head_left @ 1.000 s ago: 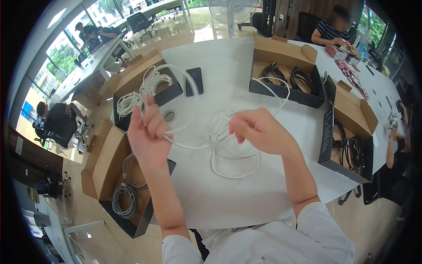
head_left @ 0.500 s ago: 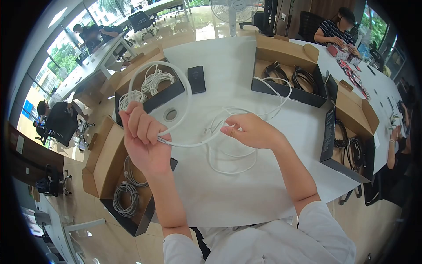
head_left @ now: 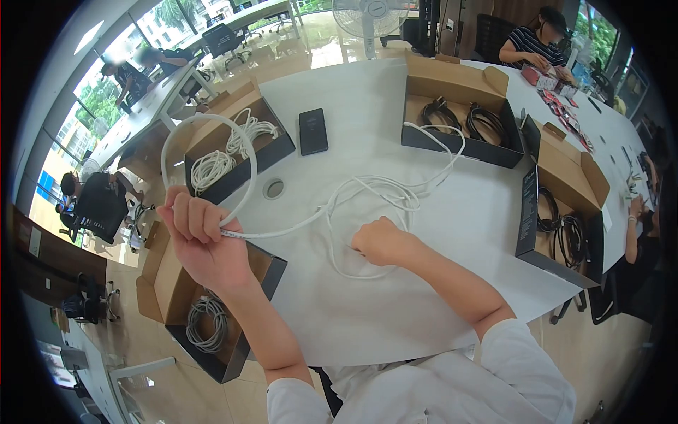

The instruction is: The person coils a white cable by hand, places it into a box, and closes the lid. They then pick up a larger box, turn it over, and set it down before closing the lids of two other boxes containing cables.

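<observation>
Between my forearms the white tabletop (head_left: 353,318) spreads out, its near edge close to my body. My left hand (head_left: 201,226) is closed around the white cable (head_left: 289,228), a loop of it standing up above my fist. To its right, my right hand (head_left: 385,242) is curled low over the table, beside the slack; I can't tell whether its fingers pinch anything. The cable's long run heads rightward from my left fist to loose coils just beyond my right hand, the nearer one, then up to the rear black-cable box (head_left: 459,152). The grey-cable box (head_left: 234,362) sits below my left hand, the white-cable box (head_left: 272,155) beyond it, and the side black-cable box (head_left: 528,215) well right of my right hand. Room for moving runs ahead, between the phone (head_left: 313,132) and the rear box.
</observation>
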`<state>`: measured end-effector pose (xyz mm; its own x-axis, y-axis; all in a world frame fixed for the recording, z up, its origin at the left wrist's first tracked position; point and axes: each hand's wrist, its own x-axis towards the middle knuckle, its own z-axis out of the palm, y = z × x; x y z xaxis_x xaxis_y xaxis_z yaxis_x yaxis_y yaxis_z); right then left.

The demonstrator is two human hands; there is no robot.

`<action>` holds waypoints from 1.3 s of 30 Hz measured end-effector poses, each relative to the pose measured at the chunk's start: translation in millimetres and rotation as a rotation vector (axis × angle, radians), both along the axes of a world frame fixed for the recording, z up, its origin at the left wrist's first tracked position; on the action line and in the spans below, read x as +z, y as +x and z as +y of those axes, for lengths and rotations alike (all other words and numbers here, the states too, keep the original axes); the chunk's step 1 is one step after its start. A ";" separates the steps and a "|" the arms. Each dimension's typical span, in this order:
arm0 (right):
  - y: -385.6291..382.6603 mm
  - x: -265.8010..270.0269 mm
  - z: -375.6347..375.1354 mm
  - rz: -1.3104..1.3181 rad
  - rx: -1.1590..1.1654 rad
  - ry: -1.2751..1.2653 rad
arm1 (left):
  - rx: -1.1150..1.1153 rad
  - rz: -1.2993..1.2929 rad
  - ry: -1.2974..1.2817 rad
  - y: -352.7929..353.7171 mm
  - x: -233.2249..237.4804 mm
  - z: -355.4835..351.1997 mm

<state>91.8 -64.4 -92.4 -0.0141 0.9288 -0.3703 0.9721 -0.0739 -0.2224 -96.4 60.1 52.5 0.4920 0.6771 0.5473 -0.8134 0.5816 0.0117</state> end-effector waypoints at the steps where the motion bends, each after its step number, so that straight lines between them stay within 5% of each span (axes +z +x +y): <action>1: 2.6 5.2 -1.5 0.059 -0.017 0.010 | 0.023 0.003 0.008 -2.6 -0.1 1.3; 10: 31.8 80.0 -38.3 0.450 0.089 0.365 | 0.214 0.426 -0.009 12.0 -11.4 7.1; 15: 26.3 103.4 -49.2 0.255 0.153 0.661 | 0.180 0.962 0.328 33.7 -27.7 4.0; 17: 27.5 110.3 -50.5 0.250 0.156 0.781 | 0.077 1.198 0.550 39.0 -29.9 -0.4; 20: 31.2 120.8 -54.1 0.253 0.127 0.969 | 0.245 1.501 1.084 53.1 -37.6 -11.4; 23: 37.2 119.4 -51.6 0.327 0.071 1.093 | 0.222 1.257 1.346 63.2 -60.5 -19.7; 27: 41.0 108.9 -41.0 0.516 -0.133 1.032 | -0.443 1.026 1.407 64.7 -43.5 -24.6; 30: 51.3 105.6 -42.7 0.671 -0.226 0.769 | -0.605 0.880 1.218 68.6 -59.5 -23.0; 33: 50.3 108.3 -47.2 0.766 -0.387 0.808 | -0.638 0.861 0.964 76.1 -64.1 -25.2; 36: 35.1 118.5 -49.5 0.968 -0.293 1.087 | -0.664 0.873 0.796 81.3 -67.9 -26.2; 39: 34.6 121.1 -60.6 0.628 -0.085 0.915 | -0.648 1.042 0.640 77.8 -60.3 -30.6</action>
<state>126.5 -125.0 28.6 0.1183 0.8550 0.5050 0.6670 0.3084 -0.6782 -18.6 29.5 -7.8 0.9889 -0.0546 -0.1381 0.1465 0.5114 0.8468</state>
